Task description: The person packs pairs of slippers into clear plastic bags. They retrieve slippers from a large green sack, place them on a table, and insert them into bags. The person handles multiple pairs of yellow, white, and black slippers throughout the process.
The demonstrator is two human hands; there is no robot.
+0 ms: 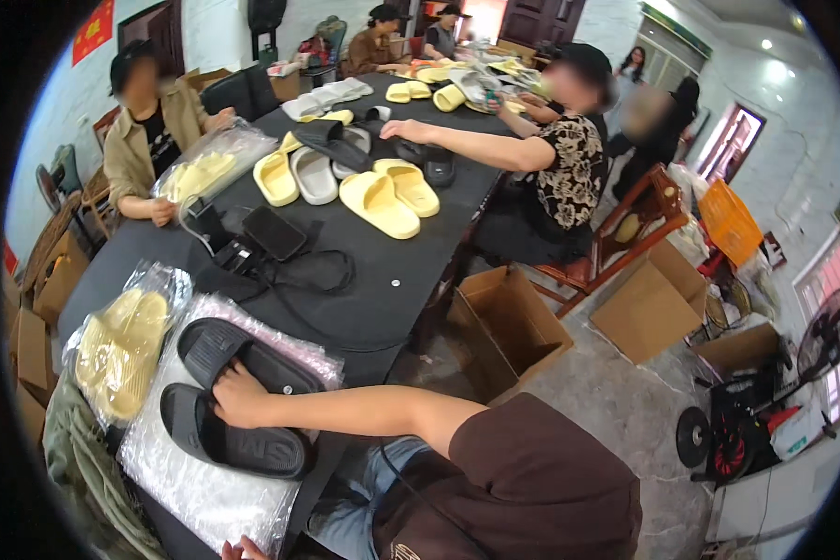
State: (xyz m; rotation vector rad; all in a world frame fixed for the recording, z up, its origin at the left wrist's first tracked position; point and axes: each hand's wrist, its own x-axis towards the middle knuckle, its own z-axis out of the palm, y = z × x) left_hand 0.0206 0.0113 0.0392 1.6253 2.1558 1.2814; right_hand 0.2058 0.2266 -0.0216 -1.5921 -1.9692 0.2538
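Black slippers (252, 450), two of them, lie side by side in the head view on a stack of clear plastic bags (163, 443) upon the dark surface (369, 289), just beside a bagged yellow pair (126, 350). The right hand (243, 397) is at the place between them with fingers bent downward, but the fingertips are hidden, so I cannot tell whether its grip is closed on one. Of the left hand (243, 549) only some fingers show at the lower edge, near the bags, and its grip I cannot tell either.
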